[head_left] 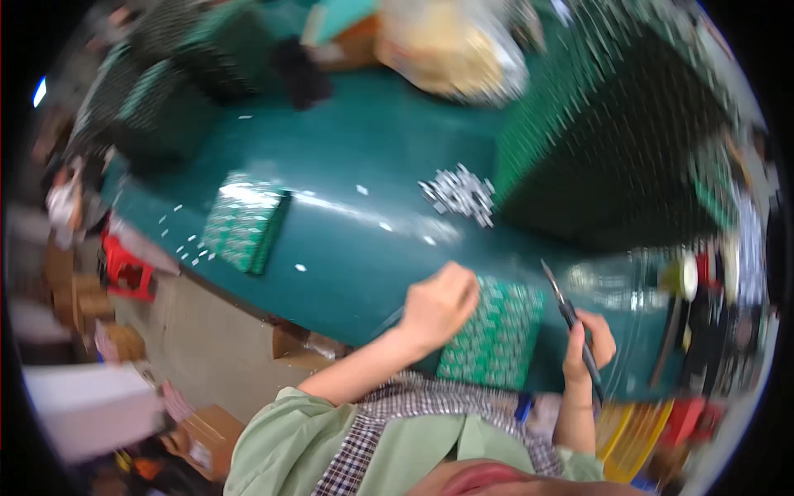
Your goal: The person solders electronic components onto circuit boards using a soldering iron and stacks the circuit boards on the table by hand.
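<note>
A green circuit board panel (500, 339) lies on the table close to my body, covered with rows of small pale marks or parts. Over its upper left edge is my left hand (442, 304), fingers curled together; whatever they pinch is hidden, though a faint thin line runs beside the wrist. My right hand (597, 339) grips a soldering iron (566, 307) at the right of the panel. Its metal tip points up and away, apart from the board. Beyond the panel, small white pieces (460, 195) lie in a loose heap.
On the green table (364, 124), a short stack of circuit boards (240, 223) sits left, with scattered white bits around it. Tall stacks of boards (612, 140) rise at the right and far left. A plastic bag (455, 54) stands at the back. A yellow basket (637, 434) is at lower right.
</note>
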Demonstrator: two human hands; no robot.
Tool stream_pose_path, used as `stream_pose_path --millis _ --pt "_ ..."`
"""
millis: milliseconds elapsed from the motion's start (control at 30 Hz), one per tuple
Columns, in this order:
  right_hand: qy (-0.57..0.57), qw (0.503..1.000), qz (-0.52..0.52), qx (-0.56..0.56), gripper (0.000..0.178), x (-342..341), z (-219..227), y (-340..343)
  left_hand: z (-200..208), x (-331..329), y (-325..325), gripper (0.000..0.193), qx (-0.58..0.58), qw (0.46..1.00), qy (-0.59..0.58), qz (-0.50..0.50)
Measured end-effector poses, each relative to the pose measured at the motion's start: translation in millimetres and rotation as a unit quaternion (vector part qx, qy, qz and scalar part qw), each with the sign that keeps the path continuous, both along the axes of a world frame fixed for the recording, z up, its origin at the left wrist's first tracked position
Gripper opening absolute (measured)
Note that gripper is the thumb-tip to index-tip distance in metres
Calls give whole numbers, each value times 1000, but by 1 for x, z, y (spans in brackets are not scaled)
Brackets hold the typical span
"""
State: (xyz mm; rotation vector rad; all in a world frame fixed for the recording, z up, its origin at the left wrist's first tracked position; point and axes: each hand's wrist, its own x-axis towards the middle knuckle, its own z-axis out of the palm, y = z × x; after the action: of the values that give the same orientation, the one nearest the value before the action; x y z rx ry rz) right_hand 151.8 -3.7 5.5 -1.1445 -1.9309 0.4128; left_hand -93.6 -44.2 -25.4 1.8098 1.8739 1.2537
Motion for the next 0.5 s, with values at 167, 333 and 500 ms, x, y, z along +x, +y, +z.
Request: stream_pose_path --millis 167,333,500 --pt "36 998 -46 -7 17 42 -57 19 -14 9 10 10 66 998 16 -20" --pt "41 987 -27 151 19 40 -69 35 -12 9 10 8 95 995 38 -3" --pt "106 985 -93 95 18 37 -55 43 -12 12 19 9 60 998 30 -17"
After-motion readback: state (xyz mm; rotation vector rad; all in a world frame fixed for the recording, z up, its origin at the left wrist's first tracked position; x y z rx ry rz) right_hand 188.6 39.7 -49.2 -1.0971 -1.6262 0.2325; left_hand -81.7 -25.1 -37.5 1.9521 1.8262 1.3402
